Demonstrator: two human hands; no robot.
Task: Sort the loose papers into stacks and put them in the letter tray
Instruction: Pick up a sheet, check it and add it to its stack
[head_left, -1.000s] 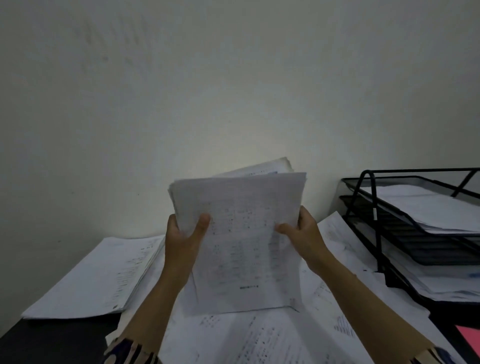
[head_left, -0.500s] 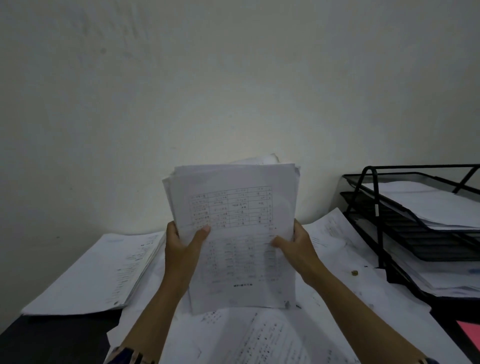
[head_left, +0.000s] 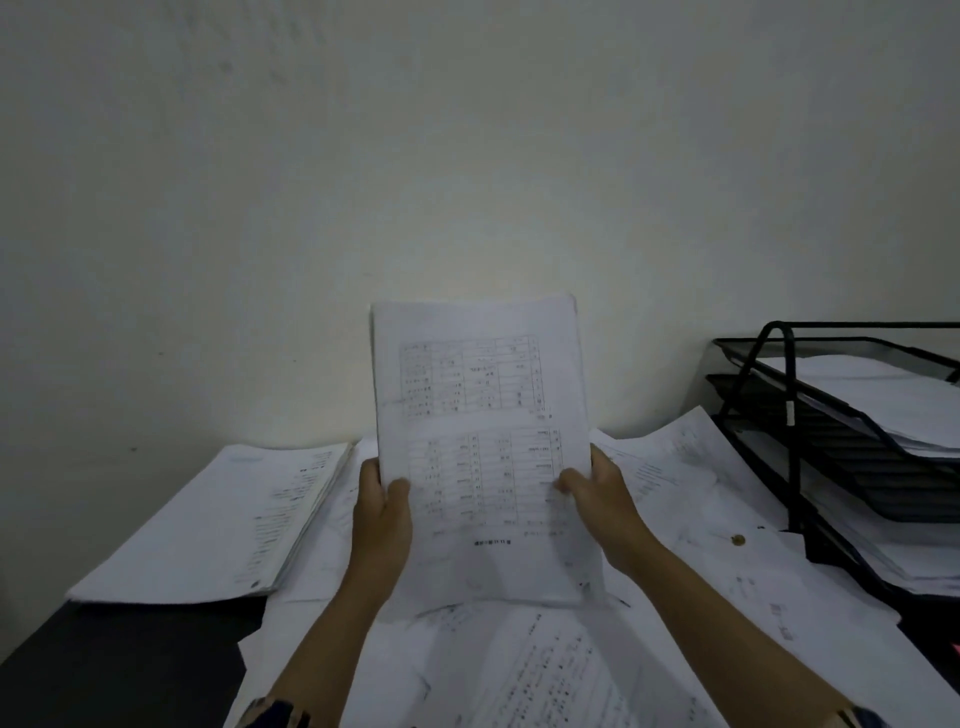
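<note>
Holding an upright stack of papers (head_left: 480, 447) by its side edges, the left hand (head_left: 382, 512) and right hand (head_left: 602, 499) each keep a pinching grip, thumbs in front. Right of the stack stands the black letter tray (head_left: 795, 457); loose papers (head_left: 675, 582) cover the table (head_left: 119, 670) beneath it.

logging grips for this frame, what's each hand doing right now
Left hand: closed on the sheaf of papers, gripping its left edge.
Right hand: closed on the same sheaf, gripping its right edge.
</note>
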